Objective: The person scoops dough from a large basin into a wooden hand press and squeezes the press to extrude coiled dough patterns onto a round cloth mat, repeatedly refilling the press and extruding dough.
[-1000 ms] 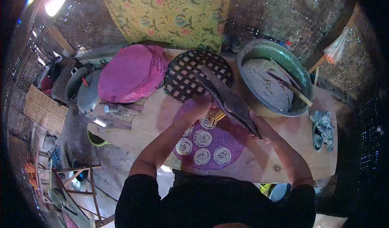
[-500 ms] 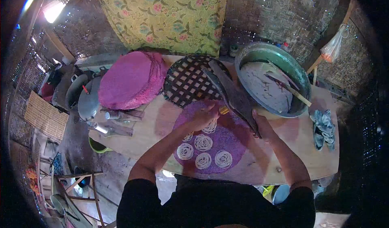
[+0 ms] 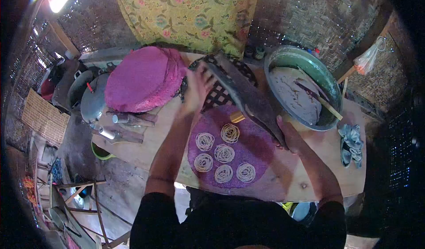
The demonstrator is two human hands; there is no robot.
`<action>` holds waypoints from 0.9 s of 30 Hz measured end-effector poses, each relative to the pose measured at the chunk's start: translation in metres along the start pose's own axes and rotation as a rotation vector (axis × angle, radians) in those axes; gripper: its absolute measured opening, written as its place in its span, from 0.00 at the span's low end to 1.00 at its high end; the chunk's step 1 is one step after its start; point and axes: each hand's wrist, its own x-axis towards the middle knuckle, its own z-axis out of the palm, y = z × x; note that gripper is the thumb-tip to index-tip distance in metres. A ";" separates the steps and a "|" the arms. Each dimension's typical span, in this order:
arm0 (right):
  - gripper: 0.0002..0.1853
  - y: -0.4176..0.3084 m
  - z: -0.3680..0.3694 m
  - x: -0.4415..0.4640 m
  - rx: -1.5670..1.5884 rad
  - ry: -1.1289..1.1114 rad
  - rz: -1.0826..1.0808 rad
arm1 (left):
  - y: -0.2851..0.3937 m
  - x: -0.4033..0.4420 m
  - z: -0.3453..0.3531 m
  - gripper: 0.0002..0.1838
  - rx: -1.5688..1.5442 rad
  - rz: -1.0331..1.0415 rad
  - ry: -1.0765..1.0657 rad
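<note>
The right hand [image 3: 290,137] is closing around the near, lower-right end of a dark wooden press [image 3: 259,102], its thumb showing along the edge. The left hand [image 3: 197,87] is blurring, its fingers spreading wide beside the far, upper-left end; whether they are touching the wood, I cannot tell.

The press is lying between the two hands, its long axis running diagonally from far left to near right. The left hand is being placed nearer the far end; the right hand is holding the near one. The two long wooden arms of the press are standing slightly apart at the far end. A gold-coloured cylinder [image 3: 237,117] is showing at its left edge, just beyond the farthest of six pale coils [image 3: 224,153].

The coils are lying apart on a round purple mat [image 3: 264,165], which is resting on the counter [image 3: 327,169]. Beyond, a black lattice tray [image 3: 216,95] is sitting partly behind the press. A pink stack [image 3: 137,81] is occupying the left; a basin [image 3: 325,70] is holding a pale mass at right, with a crumpled cloth [image 3: 351,145] lying nearer.
</note>
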 end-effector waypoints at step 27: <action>0.41 -0.069 0.078 0.082 -0.706 0.042 0.103 | -0.032 0.017 -0.101 0.29 -1.031 0.302 -0.045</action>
